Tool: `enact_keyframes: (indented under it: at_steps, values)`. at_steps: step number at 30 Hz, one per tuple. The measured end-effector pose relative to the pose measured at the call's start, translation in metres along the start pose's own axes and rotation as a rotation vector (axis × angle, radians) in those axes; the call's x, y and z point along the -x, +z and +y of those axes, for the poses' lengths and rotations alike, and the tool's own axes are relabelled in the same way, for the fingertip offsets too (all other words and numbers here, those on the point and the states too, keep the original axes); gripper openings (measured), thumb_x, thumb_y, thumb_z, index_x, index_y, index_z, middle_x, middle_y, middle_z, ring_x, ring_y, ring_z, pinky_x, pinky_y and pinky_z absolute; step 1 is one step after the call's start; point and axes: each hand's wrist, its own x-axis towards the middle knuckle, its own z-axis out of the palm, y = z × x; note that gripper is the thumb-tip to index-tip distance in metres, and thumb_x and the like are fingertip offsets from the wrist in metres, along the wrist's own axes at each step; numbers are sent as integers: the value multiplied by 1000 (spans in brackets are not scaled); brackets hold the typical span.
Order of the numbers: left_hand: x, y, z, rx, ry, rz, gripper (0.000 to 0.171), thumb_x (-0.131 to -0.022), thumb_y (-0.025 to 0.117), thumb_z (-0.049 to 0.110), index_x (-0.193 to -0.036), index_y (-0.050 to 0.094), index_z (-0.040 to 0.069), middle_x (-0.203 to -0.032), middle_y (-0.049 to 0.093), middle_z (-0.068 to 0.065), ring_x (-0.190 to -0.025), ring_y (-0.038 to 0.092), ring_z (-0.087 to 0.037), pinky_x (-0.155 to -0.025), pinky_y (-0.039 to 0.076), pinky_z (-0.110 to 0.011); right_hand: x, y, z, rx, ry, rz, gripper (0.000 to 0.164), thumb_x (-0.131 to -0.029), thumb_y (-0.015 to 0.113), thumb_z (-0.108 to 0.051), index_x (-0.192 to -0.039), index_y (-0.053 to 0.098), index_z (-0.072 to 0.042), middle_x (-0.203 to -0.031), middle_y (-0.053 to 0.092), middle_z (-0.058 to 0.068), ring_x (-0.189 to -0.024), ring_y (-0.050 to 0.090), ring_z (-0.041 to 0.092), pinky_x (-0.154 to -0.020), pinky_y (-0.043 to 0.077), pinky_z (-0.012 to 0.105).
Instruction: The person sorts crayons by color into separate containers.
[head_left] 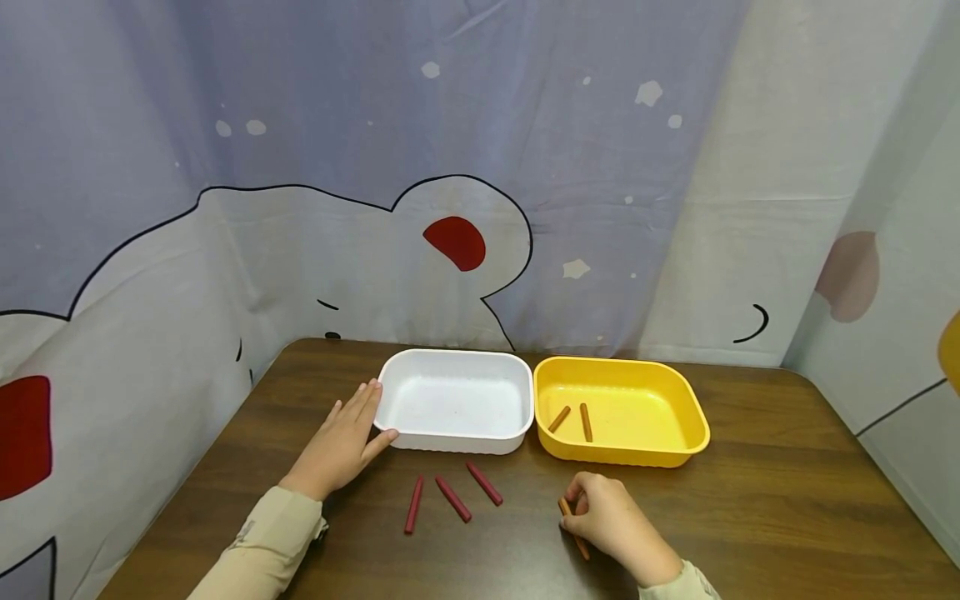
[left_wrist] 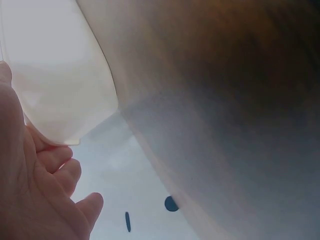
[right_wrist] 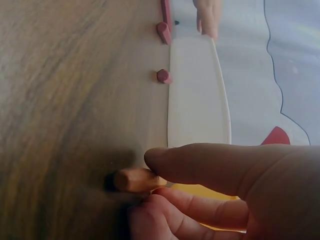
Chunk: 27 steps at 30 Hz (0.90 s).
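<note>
My left hand rests against the left end of the white tray, its fingers straight along the rim; in the left wrist view the fingertips touch the tray's side. Below the yellow tray, my right hand pinches an orange-brown crayon between thumb and fingers, low over the table. The right wrist view shows this crayon's blunt end sticking out past the thumb. Two more orange-brown crayons lie inside the yellow tray, at its left side. Nothing lies in the white tray.
Three dark red crayons lie apart on the brown wooden table, in front of the white tray. Both trays stand side by side near the back edge. A printed curtain hangs behind the table and along its sides.
</note>
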Motion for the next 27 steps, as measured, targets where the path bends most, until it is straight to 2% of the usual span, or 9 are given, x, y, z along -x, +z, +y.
enact_keyframes:
  at_steps: [11, 16, 20, 23, 27]
  values:
    - [0, 3, -2, 5, 1, 4, 79, -104, 55, 45, -155, 29, -9, -162, 28, -25, -150, 26, -41, -116, 25, -64, 1, 0, 0, -25, 4, -10, 22, -73, 76, 7, -85, 63, -5, -60, 55, -2, -42, 51, 11, -50, 45, 25]
    - [0, 2, -2, -4, -3, -1, 79, -104, 56, 45, -156, 29, -8, -162, 28, -24, -150, 25, -40, -117, 25, -64, 1, -1, 1, -25, -3, -16, 22, -72, 76, 8, -85, 63, -5, -62, 56, -2, -44, 52, 12, -50, 45, 26]
    - [0, 1, -2, -5, -5, -4, 79, -104, 55, 45, -156, 28, -8, -162, 27, -24, -151, 25, -40, -117, 25, -64, 0, -1, 2, -29, -6, -11, 22, -72, 76, 7, -85, 64, -6, -65, 57, -2, -53, 53, 12, -50, 46, 25]
    - [0, 1, -2, -4, -6, -7, 79, -104, 55, 45, -156, 28, -8, -162, 27, -24, -151, 24, -40, -117, 24, -64, -1, -1, 1, -52, -7, 0, 21, -72, 75, 8, -85, 64, -6, -68, 58, -2, -58, 54, 13, -48, 47, 25]
    - [0, 1, -1, -5, -5, -6, 79, -104, 55, 44, -156, 28, -9, -162, 27, -24, -150, 25, -40, -117, 25, -64, -1, -2, -1, -116, 13, 8, 20, -74, 73, 8, -86, 63, -4, -69, 60, 0, -55, 55, 14, -43, 48, 26]
